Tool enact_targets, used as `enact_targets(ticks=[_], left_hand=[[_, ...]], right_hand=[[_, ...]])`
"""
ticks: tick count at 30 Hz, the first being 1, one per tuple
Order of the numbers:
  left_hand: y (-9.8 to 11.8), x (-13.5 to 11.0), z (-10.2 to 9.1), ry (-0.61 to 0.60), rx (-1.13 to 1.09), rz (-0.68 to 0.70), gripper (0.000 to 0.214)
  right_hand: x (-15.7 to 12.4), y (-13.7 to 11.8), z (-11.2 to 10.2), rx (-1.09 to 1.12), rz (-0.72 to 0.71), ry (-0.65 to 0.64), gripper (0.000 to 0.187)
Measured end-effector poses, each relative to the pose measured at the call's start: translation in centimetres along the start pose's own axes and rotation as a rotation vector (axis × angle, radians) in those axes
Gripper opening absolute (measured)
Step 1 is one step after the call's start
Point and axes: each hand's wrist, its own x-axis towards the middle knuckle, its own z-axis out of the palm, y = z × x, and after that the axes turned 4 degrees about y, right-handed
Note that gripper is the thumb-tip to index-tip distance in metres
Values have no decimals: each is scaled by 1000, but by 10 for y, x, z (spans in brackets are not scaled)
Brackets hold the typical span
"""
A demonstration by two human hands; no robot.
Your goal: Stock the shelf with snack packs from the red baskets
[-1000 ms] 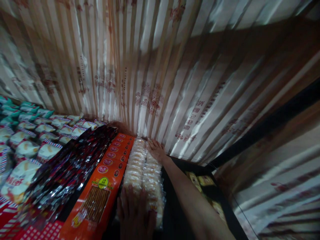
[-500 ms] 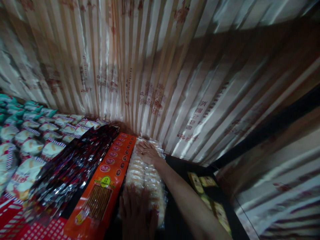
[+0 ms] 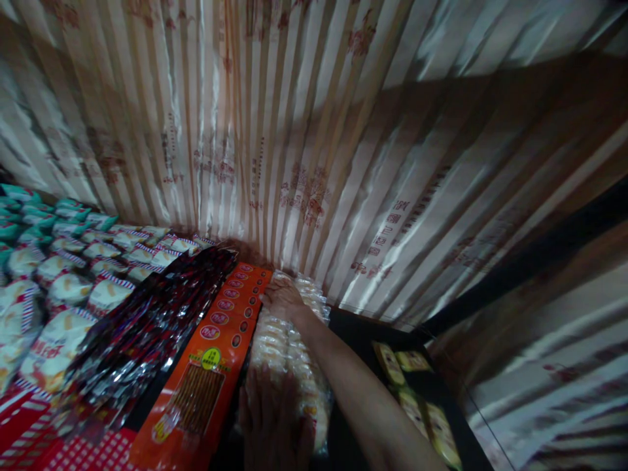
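Note:
Clear-wrapped pale snack packets [image 3: 275,340] lie in two overlapping rows on a black surface. My right hand [image 3: 284,299] reaches across from the lower right and rests on their far end, fingers stretched toward the left edge. At the near end my left hand [image 3: 272,412] lies flat on the same packets, its fingers extended and in shadow. Just left of both hands is a row of orange packets [image 3: 209,353] with brown sticks showing through a window. The palms hide part of the clear packets.
Dark shiny packets [image 3: 152,327] lie left of the orange ones. Beyond are white round packets [image 3: 69,288], green packets [image 3: 73,219] and a red basket [image 3: 83,451]. Yellowish packets [image 3: 409,399] lie right on the black surface [image 3: 350,333]. A printed, pleated curtain [image 3: 294,144] hangs behind.
My right hand has shifted slightly left and nearer, to the packets' left edge. My left hand stays flat at the near end. The whole view has shifted slightly.

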Motion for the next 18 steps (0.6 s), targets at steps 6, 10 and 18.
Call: enact_targets(ticks=[6, 10, 18], left_hand=[[0, 1, 0, 1, -9, 2, 85], [1, 1, -2, -18, -13, -7, 85], [4, 5, -11, -69, -25, -38, 80]], right_hand=[[1, 7, 6, -30, -2, -32, 44], [-6, 14, 2, 102, 12, 114, 50], [-94, 70, -9, 660, 577, 667, 69]])
